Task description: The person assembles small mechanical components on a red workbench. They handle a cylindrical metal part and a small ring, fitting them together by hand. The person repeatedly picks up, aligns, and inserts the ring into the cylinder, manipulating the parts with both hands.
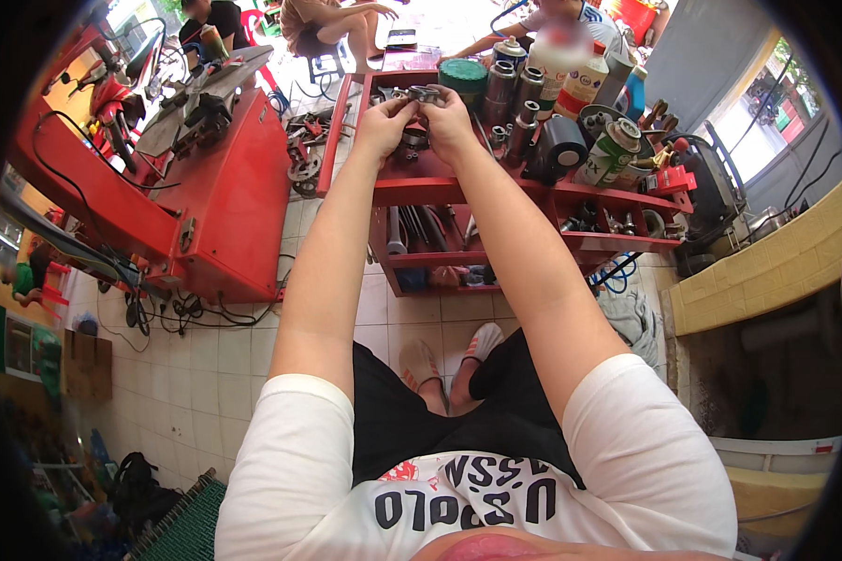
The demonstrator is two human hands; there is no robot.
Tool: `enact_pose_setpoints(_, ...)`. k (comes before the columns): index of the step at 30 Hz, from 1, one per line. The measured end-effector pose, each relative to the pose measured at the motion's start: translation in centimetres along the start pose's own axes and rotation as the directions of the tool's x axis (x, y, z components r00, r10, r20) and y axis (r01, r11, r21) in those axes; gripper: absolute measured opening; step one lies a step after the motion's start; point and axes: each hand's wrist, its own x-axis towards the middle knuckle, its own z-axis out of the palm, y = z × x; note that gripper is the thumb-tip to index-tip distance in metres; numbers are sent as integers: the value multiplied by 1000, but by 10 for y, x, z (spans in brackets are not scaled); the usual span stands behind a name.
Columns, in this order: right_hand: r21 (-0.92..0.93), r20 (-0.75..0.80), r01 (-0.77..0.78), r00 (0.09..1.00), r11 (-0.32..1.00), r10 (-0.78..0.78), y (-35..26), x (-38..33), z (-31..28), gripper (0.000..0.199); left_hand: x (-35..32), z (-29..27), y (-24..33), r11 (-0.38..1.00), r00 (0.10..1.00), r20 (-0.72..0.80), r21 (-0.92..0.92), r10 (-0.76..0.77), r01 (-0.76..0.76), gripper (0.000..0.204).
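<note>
Both arms reach forward over a red tool cart (412,195). My left hand (385,127) and my right hand (447,122) meet above its top tray, fingers closed around a small grey metal part (424,93). The part looks rounded, but its exact kind is too small to make out, and the fingertips cover some of it. Just under the hands, another round metal piece (413,142) lies in the tray. Right of my right hand stand several metal cylinders (501,90) and a green-lidded tub (463,75).
Spray cans, a green-and-white can (614,154) and a white-and-red bottle (583,86) crowd the cart's right side. At left rises a red machine cabinet (239,187). Metal parts (304,168) and black cables (196,309) lie on the tiled floor. Other people sit beyond the cart.
</note>
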Motion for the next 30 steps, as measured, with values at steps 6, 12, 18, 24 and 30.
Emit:
enact_pose_setpoints(6,-43,98,2,995,999,2,-2,-3,-1,49,-11,7,18,995,994,-106,102,-1,12,29)
enact_pose_setpoints(12,-277,-56,73,994,958,-92,-6,7,0,40,0,1,11,961,977,-211,-271,-13,-46,22)
enact_pose_setpoints(18,-901,399,390,917,191,8,-31,2,-10,25,9,-14,-1,964,977,-214,-254,18,-74,22)
enact_pose_setpoints(24,-824,564,561,825,-79,-21,-31,-12,-46,24,4,1,17,925,986,-123,-376,-108,54,23)
enact_pose_setpoints(30,-793,548,557,829,-247,109,-27,-24,-25,21,8,-14,4,897,987,-99,-435,-126,71,20)
